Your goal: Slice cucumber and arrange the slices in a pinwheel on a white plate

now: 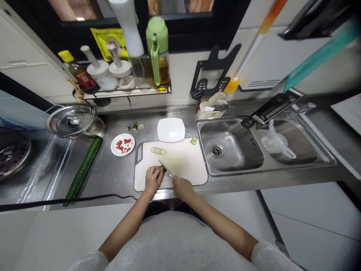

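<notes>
My left hand (153, 178) has its fingers bent over a short dark green piece of cucumber (164, 169) on the white cutting board (194, 177). Gripped by the handle in my right hand (182, 187) is a kitchen knife (168, 168), its blade right beside that cucumber piece. The blade's exact outline is hard to make out against the pale board. A row of thin cucumber slices (158, 151) lies toward the back left of the board. A few more slices (194, 140) rest at its back right corner.
A white plate (171, 130) sits behind the board. Left of it stand a small plate with chopped red bits (123, 144), a whole cucumber (84, 171) and a lidded steel pot (75, 120). The double sink (231, 146) adjoins the board's right side. Bottles fill a rack (126, 91).
</notes>
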Demonstrator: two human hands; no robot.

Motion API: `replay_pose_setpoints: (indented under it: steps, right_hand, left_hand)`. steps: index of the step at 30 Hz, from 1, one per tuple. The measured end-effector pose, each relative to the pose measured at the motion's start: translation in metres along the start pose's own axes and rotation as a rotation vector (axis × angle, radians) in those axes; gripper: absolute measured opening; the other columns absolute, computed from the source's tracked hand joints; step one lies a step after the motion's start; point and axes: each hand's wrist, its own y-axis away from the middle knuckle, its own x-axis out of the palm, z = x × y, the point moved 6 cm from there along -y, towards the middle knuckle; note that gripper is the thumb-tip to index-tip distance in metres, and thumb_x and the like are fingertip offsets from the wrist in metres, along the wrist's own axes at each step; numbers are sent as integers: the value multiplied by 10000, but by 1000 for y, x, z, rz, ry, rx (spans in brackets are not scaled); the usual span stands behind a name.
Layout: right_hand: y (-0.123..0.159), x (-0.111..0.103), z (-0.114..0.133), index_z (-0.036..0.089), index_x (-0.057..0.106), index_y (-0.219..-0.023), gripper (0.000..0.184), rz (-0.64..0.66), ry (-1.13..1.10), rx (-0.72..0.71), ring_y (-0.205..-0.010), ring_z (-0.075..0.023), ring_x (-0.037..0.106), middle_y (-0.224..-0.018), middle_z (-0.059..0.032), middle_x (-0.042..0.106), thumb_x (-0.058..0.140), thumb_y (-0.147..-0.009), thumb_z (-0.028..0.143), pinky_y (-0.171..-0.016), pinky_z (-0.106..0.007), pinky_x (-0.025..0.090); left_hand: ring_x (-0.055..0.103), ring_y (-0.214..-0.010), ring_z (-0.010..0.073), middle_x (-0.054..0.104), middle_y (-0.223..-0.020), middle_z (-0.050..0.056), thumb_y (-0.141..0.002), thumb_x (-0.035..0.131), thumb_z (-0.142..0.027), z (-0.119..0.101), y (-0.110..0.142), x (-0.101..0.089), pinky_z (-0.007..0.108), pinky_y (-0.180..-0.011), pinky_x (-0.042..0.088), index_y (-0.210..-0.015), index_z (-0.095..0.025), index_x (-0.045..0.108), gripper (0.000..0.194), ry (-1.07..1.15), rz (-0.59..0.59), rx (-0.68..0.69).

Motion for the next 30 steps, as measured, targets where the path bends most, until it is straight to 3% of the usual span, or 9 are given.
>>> replay_pose_setpoints:
  steps: [6,10,12,17,21,25,30]
  right_hand:
    - [13,-22,-17,206,547,-1137,313,-150,45,-2,-901,-218,651,-961,-88,696,334,-961,352,-717,-287,404]
    - [22,-42,-34,183,499,-1241,370,-271,188,9,-929,-226,629,-1007,-104,679,420,-930,368,-750,-295,382]
    - [24,-46,-41,157,464,-1298,438,-298,264,8,-950,-236,616,-1023,-123,670,461,-915,368,-771,-304,374]
    - [32,-52,-46,145,442,-1338,478,-338,377,-58,-958,-235,594,-1000,-133,664,481,-916,365,-778,-309,355]
    - [39,-52,-49,155,470,-1318,478,-373,424,-93,-918,-223,596,-952,-120,668,535,-893,363,-755,-299,342]
    - [45,-48,-60,156,515,-1272,446,-433,430,-62,-866,-210,611,-908,-105,677,580,-868,334,-731,-295,343]
    - [53,-37,-86,178,546,-1239,401,-463,398,51,-832,-212,638,-898,-80,697,578,-869,328,-711,-289,359]
  left_hand:
    - [605,-888,199,666,-913,55,-908,470,-296,-3,-2,-7,386,-846,415,-977,-219,616,179,-2,-20,-99]
    - [590,-943,211,639,-1021,87,-911,453,-325,5,-7,-26,373,-835,448,-1089,-201,577,250,74,-234,-264]
    - [586,-953,208,631,-1038,86,-903,469,-328,4,-18,-32,363,-834,460,-1123,-209,577,273,95,-275,-287]
    - [566,-1012,232,651,-1040,55,-830,591,-388,-25,-62,-18,389,-874,439,-1049,-277,656,254,61,69,-52]
    - [564,-1015,226,655,-1012,40,-794,628,-355,-39,-74,-5,387,-908,413,-912,-270,691,158,81,297,-30]
    - [563,-1025,206,660,-1019,21,-790,616,-321,-38,-73,6,349,-934,387,-854,-253,687,117,145,383,-163]
    - [615,-870,165,697,-892,-6,-809,583,-304,-3,-75,14,313,-851,398,-886,-250,669,128,136,324,-542]
